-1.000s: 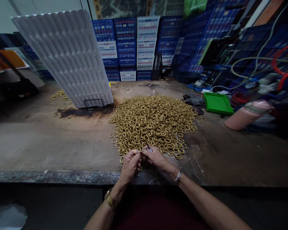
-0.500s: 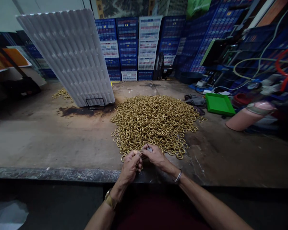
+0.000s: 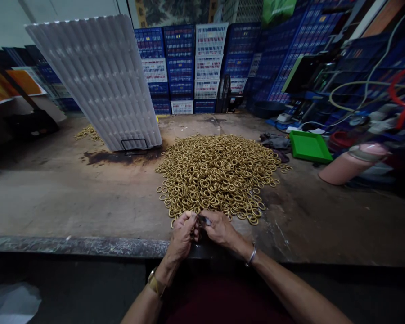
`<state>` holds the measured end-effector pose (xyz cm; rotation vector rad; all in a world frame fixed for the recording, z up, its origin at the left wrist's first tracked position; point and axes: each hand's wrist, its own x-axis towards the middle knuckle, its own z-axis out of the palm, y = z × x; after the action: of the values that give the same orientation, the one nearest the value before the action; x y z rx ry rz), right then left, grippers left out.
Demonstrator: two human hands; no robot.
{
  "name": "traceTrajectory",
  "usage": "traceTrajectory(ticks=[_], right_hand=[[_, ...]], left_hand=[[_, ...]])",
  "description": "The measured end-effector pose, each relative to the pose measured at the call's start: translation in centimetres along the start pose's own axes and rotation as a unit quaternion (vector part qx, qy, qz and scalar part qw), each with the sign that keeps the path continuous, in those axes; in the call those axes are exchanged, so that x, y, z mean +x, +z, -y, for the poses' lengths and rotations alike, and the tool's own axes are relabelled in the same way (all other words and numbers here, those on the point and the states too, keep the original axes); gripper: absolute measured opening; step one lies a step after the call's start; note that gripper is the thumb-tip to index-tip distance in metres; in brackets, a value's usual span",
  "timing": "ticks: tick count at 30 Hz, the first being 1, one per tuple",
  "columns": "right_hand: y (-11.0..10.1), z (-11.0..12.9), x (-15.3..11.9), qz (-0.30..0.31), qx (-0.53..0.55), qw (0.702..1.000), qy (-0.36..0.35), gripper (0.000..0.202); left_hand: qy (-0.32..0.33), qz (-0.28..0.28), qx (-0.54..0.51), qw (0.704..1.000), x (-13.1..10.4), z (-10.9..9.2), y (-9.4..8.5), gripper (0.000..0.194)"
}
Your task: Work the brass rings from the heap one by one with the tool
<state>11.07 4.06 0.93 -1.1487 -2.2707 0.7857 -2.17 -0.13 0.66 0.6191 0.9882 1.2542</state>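
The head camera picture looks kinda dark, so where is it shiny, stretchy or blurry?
Head view: darkest below the table edge; head view: the ridged panel has pale glints; head view, right side: the pink cylinder looks stretched; head view: details between left hand and right hand are too soft to tell.

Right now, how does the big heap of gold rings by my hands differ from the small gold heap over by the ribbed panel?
Size: the large heap is broad and mounded, while the small heap shows only as a low, narrow patch.
Place: the large heap lies by the left hand and right hand; the small heap is farther away, showing at the left edge of the ribbed panel.
Both are gold-coloured and lie on the table.
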Motion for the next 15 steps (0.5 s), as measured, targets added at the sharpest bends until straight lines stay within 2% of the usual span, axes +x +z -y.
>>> traceTrajectory(ticks=[9, 12, 15], right_hand=[[0.0, 0.3, 0.2, 0.031, -0.116, 0.991, 0.051, 0.014], [-0.5, -0.6, 0.6, 0.014, -0.169, 0.982, 0.077, 0.019], [-1.3, -1.6, 1.4, -0.029, -0.208, 0.974, 0.085, 0.021]], left_hand=[[0.024, -0.013, 0.044, 0.999, -0.1, 0.4, -0.2, 0.035], [0.017, 0.017, 0.019, 1.000, -0.9, -0.2, 0.0, 0.031], [-0.011, 0.042, -0.036, 0.998, -1.5, -0.6, 0.2, 0.027]])
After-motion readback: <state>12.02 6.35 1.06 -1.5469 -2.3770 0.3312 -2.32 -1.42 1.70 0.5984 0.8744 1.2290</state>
